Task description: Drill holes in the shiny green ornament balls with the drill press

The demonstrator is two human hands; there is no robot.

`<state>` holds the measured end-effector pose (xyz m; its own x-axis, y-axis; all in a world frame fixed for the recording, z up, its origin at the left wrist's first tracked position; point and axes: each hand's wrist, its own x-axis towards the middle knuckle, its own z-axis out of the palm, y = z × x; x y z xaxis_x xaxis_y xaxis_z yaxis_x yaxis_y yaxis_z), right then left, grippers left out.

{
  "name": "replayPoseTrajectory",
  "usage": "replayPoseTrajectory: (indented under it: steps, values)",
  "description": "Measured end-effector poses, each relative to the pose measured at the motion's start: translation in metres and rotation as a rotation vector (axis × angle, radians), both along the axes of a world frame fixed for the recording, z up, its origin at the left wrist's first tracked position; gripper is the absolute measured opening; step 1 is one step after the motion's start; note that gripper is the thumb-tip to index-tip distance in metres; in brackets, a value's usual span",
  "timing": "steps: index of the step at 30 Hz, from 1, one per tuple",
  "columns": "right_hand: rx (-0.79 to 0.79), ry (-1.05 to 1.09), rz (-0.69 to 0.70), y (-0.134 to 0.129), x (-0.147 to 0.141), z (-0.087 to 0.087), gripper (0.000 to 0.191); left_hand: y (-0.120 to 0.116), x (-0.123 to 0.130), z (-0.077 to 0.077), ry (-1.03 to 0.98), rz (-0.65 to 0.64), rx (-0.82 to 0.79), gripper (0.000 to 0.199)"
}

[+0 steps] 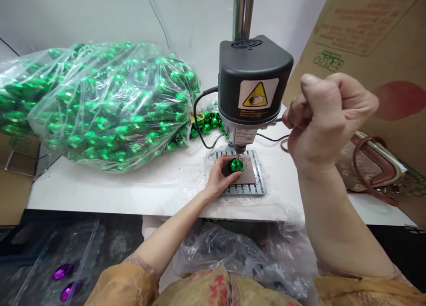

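A black drill press (254, 75) with a yellow warning label stands over a slotted metal base plate (260, 188). My left hand (220, 176) grips a shiny green faceted piece (237, 165) on a flat board (250, 173), directly under the drill bit. The bit's tip appears to meet the top of the piece. On the right, my right hand (321, 111) is raised beside the drill head, its fingers closed round the end of the press's lever.
A large clear bag (113, 106) of green faceted pieces lies at left on the white table (116, 193). Cardboard (359, 66) and a handbag (369, 164) stand at right. Purple pieces (62, 272) lie lower left. Clear plastic (226, 248) hangs below the table edge.
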<state>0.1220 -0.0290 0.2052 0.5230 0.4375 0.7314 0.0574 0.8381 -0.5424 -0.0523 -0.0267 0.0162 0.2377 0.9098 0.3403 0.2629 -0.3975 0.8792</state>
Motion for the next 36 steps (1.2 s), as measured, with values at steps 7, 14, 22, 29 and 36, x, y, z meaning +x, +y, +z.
replayPoseTrajectory:
  steps: [7, 14, 22, 29, 36]
  values:
    - [0.024, -0.069, -0.004, 0.003, 0.005, 0.0, 0.042, -0.087, -0.026, -0.008, 0.187, -0.245, 0.145, 0.043]
    - [0.075, -0.048, -0.013, 0.007, 0.004, -0.001, 0.047, -0.149, -0.038, -0.067, 0.586, -0.535, -0.209, 0.041]
    - [0.057, -0.063, 0.011, 0.001, 0.005, -0.001, 0.04, -0.126, -0.063, -0.024, 0.396, -0.323, -0.065, 0.03]
    - [0.015, 0.001, -0.022, 0.001, 0.002, 0.001, 0.034, 0.005, -0.053, 0.063, 0.236, 0.127, 0.216, 0.029]
    - [-0.036, 0.03, -0.007, -0.001, 0.001, 0.002, 0.038, 0.134, 0.015, 0.028, 0.387, 0.081, 0.161, 0.028]
